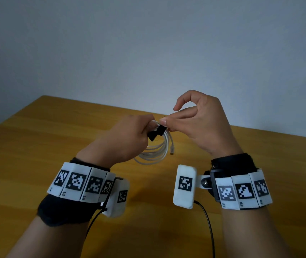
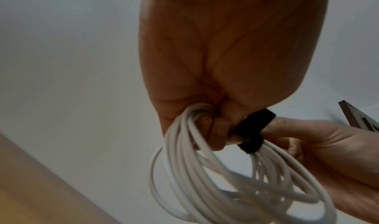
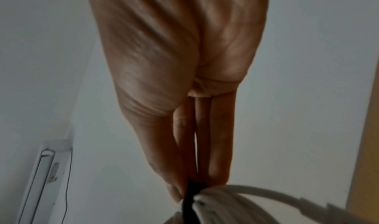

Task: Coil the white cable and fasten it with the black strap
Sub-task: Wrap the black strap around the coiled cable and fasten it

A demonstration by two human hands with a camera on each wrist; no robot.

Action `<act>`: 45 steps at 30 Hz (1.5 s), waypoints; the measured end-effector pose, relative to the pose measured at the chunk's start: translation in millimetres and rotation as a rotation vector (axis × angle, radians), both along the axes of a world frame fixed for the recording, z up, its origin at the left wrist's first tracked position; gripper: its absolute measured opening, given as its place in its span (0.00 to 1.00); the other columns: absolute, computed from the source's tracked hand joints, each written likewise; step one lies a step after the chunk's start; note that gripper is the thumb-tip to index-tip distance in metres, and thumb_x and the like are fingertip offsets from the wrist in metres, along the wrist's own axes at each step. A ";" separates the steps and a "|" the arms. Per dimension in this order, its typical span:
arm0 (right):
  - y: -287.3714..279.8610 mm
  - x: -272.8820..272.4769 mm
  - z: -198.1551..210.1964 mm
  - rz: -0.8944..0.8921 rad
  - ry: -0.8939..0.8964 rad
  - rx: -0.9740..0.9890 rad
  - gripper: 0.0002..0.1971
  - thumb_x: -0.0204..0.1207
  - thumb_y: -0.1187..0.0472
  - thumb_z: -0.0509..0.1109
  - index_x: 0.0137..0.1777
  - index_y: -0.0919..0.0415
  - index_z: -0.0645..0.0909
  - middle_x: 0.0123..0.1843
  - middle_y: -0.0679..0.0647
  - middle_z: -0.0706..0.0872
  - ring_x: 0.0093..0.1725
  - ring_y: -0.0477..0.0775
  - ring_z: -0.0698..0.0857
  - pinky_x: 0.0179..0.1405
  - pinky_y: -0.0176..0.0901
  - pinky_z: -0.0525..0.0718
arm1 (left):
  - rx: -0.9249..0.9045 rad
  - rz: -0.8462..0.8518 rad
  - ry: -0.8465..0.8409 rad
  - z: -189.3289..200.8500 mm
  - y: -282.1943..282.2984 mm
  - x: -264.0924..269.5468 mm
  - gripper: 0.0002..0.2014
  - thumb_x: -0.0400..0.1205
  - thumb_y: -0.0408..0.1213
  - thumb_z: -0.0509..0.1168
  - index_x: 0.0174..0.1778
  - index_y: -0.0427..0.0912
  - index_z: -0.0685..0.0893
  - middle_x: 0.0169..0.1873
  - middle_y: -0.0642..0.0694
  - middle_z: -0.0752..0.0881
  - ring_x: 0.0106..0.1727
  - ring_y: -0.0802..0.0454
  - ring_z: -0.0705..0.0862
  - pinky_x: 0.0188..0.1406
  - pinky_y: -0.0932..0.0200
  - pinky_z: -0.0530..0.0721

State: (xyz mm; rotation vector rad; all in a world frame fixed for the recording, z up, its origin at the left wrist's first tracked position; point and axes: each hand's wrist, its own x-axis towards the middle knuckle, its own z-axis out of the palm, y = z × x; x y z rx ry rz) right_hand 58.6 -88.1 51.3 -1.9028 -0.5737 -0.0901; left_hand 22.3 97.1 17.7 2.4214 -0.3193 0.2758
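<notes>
Above the wooden table (image 1: 36, 146), held clear of its surface: one white cable (image 1: 155, 151), coiled in several loops, one connector end (image 1: 172, 150) hanging free at the coil's right side.

Left of the coil: left hand (image 1: 126, 138), fingers curled round the bundled loops at the top of the coil, gripping firmly; confirmed in the left wrist view, loops passing through the closed fingers (image 2: 217, 130). Left wristband (image 1: 81, 185): row of square coded markers, small print "L3" and "L2" legible below two of them; other labels too small to read. One white marker block hung from the band, one black lead trailing off it.

At the top of the coil: one black strap (image 1: 156, 132), wrapped across the bundle just beside the left fingers, one end sticking out free.

Right of the coil: right hand (image 1: 202, 125), thumb and a finger pinching the strap at the bundle, index finger raised and hooked above, not touching. Right wrist view: fingers (image 3: 221, 146) extended close together down to the strap (image 3: 189, 200) and cable (image 3: 246, 193). Right wristband (image 1: 241, 190): markers labelled "R1" and "R2"; third label unclear. One white marker block, one black lead.

Table edges: far edge running diagonally against the plain grey wall (image 1: 148, 43), left corner visible beyond the left hand. Open tabletop on every side of the coil.
</notes>
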 end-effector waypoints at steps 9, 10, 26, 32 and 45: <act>-3.0 0.2 -3.3 0.110 -0.068 -0.082 0.17 0.65 0.61 0.89 0.53 0.57 0.92 0.46 0.47 0.97 0.48 0.40 0.95 0.52 0.34 0.91 | -0.151 0.080 0.052 0.5 -0.4 3.1 0.17 0.91 0.40 0.54 0.36 0.43 0.75 0.28 0.49 0.76 0.28 0.50 0.70 0.27 0.54 0.66; -1.9 0.4 -4.6 0.117 -0.088 -0.094 0.19 0.63 0.61 0.90 0.55 0.56 0.93 0.48 0.48 0.96 0.50 0.40 0.95 0.55 0.38 0.92 | -0.170 0.087 0.064 0.4 0.6 4.0 0.16 0.91 0.38 0.54 0.36 0.44 0.75 0.27 0.50 0.75 0.27 0.52 0.70 0.27 0.56 0.65; 9.5 9.0 -17.1 -0.002 -0.245 -0.079 0.13 0.77 0.65 0.80 0.59 0.53 0.94 0.56 0.43 0.95 0.53 0.36 0.92 0.51 0.36 0.92 | -0.580 0.074 0.151 3.5 -5.9 8.5 0.18 0.92 0.44 0.50 0.42 0.38 0.77 0.30 0.46 0.71 0.31 0.48 0.65 0.33 0.49 0.69; 3.0 11.2 -13.6 0.121 0.043 -0.119 0.20 0.79 0.56 0.78 0.68 0.37 0.86 0.53 0.51 0.93 0.49 0.52 0.95 0.55 0.51 0.93 | -0.775 0.085 0.150 3.0 -6.8 7.6 0.18 0.93 0.38 0.50 0.44 0.37 0.80 0.30 0.47 0.70 0.29 0.55 0.68 0.31 0.59 0.75; -21.1 31.4 -28.0 -0.092 0.422 -0.076 0.16 0.81 0.67 0.76 0.68 0.58 0.87 0.52 0.62 0.93 0.42 0.57 0.96 0.44 0.47 0.95 | -0.796 0.207 0.329 -8.3 -2.1 15.9 0.20 0.91 0.46 0.54 0.70 0.36 0.79 0.59 0.42 0.86 0.61 0.47 0.86 0.66 0.43 0.83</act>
